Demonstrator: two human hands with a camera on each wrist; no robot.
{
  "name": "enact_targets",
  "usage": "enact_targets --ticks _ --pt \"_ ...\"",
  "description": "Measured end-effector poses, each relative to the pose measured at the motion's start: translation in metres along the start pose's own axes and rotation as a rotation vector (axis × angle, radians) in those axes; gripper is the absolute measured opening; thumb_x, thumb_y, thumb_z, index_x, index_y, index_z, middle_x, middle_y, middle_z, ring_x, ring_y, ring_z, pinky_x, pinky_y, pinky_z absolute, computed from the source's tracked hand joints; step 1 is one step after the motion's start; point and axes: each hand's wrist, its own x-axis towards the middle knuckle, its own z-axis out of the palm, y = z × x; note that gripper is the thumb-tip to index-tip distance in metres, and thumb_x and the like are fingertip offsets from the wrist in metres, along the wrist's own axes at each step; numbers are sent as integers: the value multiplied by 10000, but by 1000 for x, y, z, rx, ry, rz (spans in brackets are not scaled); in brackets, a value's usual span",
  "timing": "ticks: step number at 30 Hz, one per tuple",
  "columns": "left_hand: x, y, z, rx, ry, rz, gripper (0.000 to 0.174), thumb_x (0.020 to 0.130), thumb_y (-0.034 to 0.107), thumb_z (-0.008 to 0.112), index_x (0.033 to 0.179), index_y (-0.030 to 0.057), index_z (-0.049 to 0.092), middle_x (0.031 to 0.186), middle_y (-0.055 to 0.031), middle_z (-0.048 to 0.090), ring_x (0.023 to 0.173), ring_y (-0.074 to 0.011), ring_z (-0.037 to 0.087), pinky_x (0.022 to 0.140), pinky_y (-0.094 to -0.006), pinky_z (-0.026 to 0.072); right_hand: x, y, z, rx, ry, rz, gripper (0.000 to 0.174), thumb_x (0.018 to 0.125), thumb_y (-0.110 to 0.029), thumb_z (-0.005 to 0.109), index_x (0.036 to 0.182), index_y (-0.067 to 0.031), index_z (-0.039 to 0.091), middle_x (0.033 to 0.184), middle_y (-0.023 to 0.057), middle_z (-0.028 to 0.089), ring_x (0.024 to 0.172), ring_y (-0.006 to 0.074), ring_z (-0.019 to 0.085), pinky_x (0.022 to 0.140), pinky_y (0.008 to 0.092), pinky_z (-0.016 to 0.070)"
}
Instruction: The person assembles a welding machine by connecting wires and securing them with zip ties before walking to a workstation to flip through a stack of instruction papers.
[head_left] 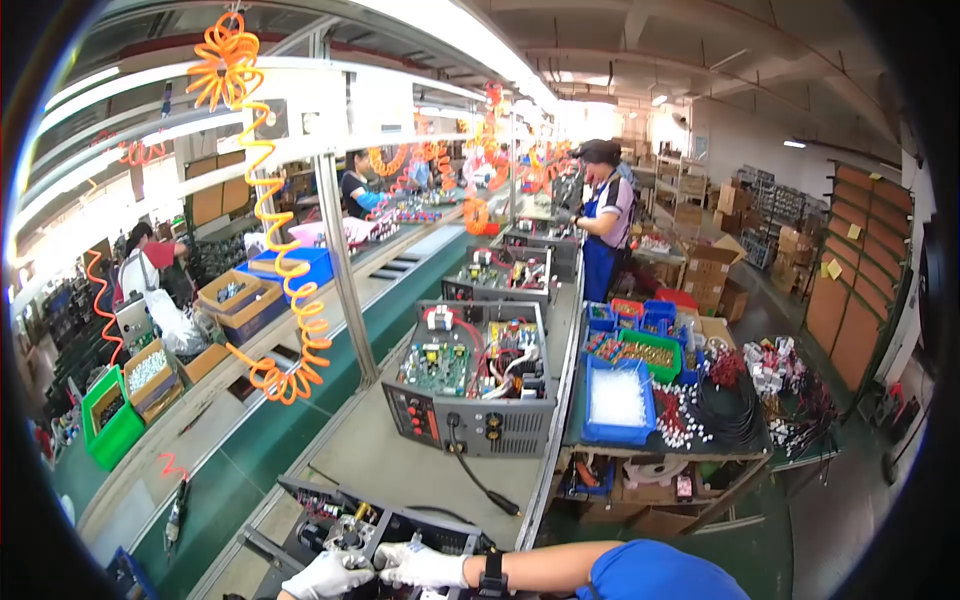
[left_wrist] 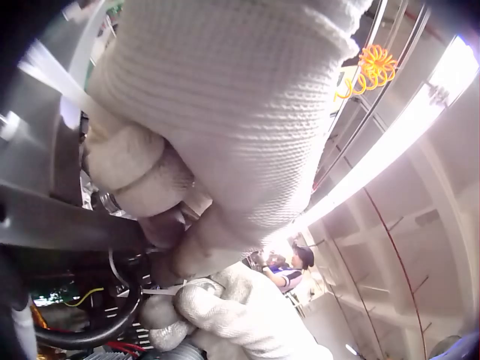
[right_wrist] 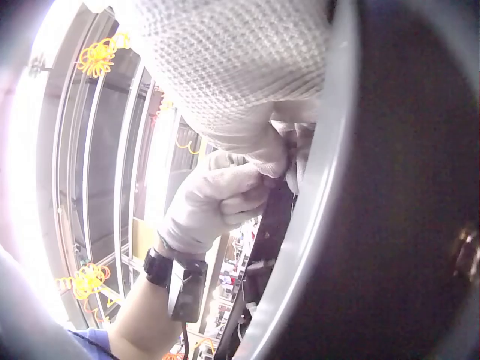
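Both hands wear white knitted gloves and meet over an open machine housing (head_left: 425,528) with circuit parts inside, at the bottom of the head view. My left hand (left_wrist: 225,112) has its fingers curled in, and a thin white strip (left_wrist: 56,79) like a cable tie runs into them. Beside it, my right hand (left_wrist: 240,311) pinches with bent fingertips, a narrow white end showing there. A thick black cable (left_wrist: 94,334) curves below the fingers inside the housing. In the right wrist view the two hands touch close to a grey metal edge (right_wrist: 319,202).
Further along the bench stands another open machine (head_left: 470,385) with a black cable trailing from it. On the right, a side table carries a blue bin (head_left: 618,400) and a green bin (head_left: 650,355). An orange coiled hose (head_left: 290,290) hangs at left, beside a metal post (head_left: 345,270).
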Motion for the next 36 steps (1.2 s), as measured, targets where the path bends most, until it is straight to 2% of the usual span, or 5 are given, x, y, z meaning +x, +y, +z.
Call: enact_targets --ticks 3,13,28,33,36 --pt "0 22 -13 70 -116 -137 216 863 261 666 949 65 691 779 -58 654 717 -158 601 686 -319 490 -2 2 -2 31 -24 -44 202 922 -106 573 1095 -5 547 860 55 599 763 145 576 686 307 490" --pt "1 25 -11 -63 -91 -330 172 828 227 692 873 61 692 733 -12 627 679 -91 557 639 -268 461 -18 -24 -6 -7 -47 -62 191 890 -112 594 1055 -25 552 788 33 577 698 110 530 610 271 439" --pt "2 -16 -1 -123 -62 -223 222 831 254 716 969 81 727 785 -42 683 722 -117 616 687 -292 497 -11 -22 -10 -82 -65 -139 216 904 -135 608 1076 -21 544 891 23 615 730 86 540 640 246 448" --pt "1 12 -5 27 -50 -262 247 825 289 719 961 83 725 810 -82 696 725 -177 640 701 -314 505 -8 -14 -15 189 -118 45 194 935 -139 557 1097 -35 542 824 15 591 729 78 549 617 241 459" --pt "-2 18 -3 75 -46 -263 240 823 296 713 954 95 721 820 -98 696 749 -228 659 709 -337 509 -6 -17 -10 4 -98 71 128 950 -154 538 1000 -40 567 774 7 585 612 93 538 536 245 444"
